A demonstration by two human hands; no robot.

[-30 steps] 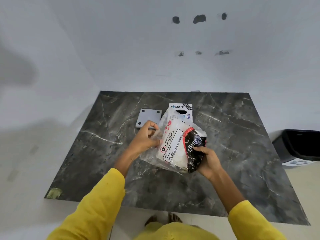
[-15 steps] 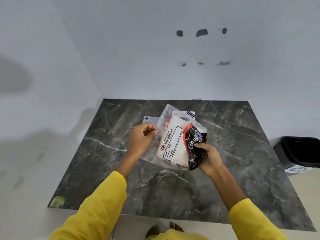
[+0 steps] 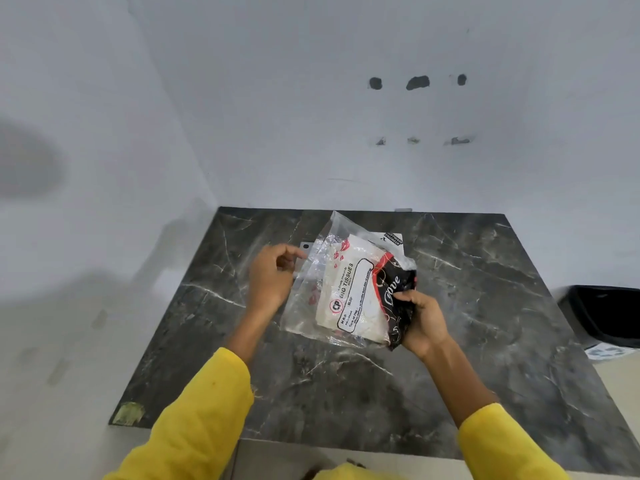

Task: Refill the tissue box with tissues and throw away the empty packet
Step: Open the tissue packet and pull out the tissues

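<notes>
The tissue packet (image 3: 349, 299), clear plastic with white tissues inside and a black and red end, is held tilted above the dark marble table (image 3: 485, 306). My right hand (image 3: 420, 320) grips its black end from the right. My left hand (image 3: 272, 282) is at the packet's left side, fingers curled and pinching the loose clear edge. Behind the packet only a corner of the white tissue box (image 3: 394, 239) shows. The rest of the box is hidden.
A black bin (image 3: 606, 317) stands on the floor to the right of the table. A corner of a grey flat plate (image 3: 305, 245) peeks out by my left fingers. White walls close off the back and left sides.
Both hands have raised the packet and tipped it more upright, so it now covers most of the white box and the grey plate. My left hand has shifted slightly left along the plastic.
</notes>
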